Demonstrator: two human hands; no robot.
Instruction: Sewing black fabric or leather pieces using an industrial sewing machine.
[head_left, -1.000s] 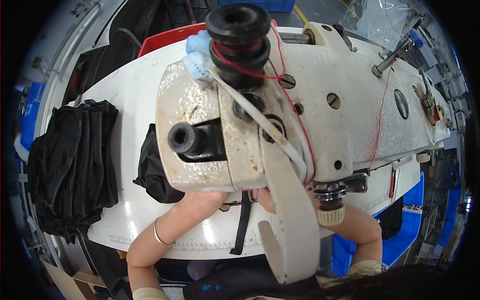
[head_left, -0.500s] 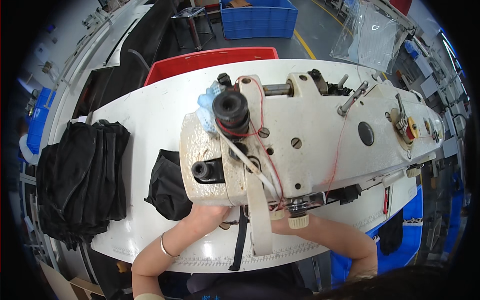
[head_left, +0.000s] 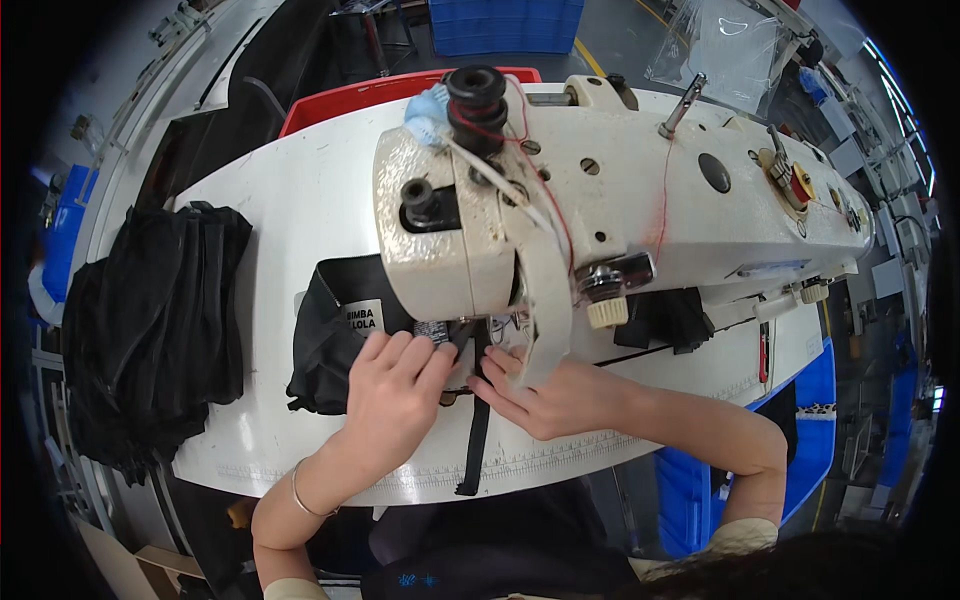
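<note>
Left of the sewing machine's needle end, a black fabric pouch (head_left: 325,355) with a pale sewn label lies on the white table. My left hand (head_left: 392,395) is closed over its right side, fingers curled down beside a small printed tag (head_left: 432,331). A narrow black strap (head_left: 476,450) runs from under the machine head toward the table's near edge. On the strap's upper part rest the fingertips of my right hand (head_left: 550,395), closed at it. The white sewing machine (head_left: 640,190), threaded in red, hides the needle area; a pale curved band (head_left: 548,310) hangs over my right fingers.
A thick stack of black fabric pieces (head_left: 165,320) lies at the table's left. More black fabric (head_left: 665,320) sits beneath the machine arm, and a red-handled tool (head_left: 764,352) lies at right. A red bin (head_left: 355,105) stands behind, a blue bin (head_left: 690,500) at lower right.
Both hands, hidden behind the machine head before, now show in front of it. The machine appears higher in the picture, with the view shifted, and more of the pouch and its label is visible.
</note>
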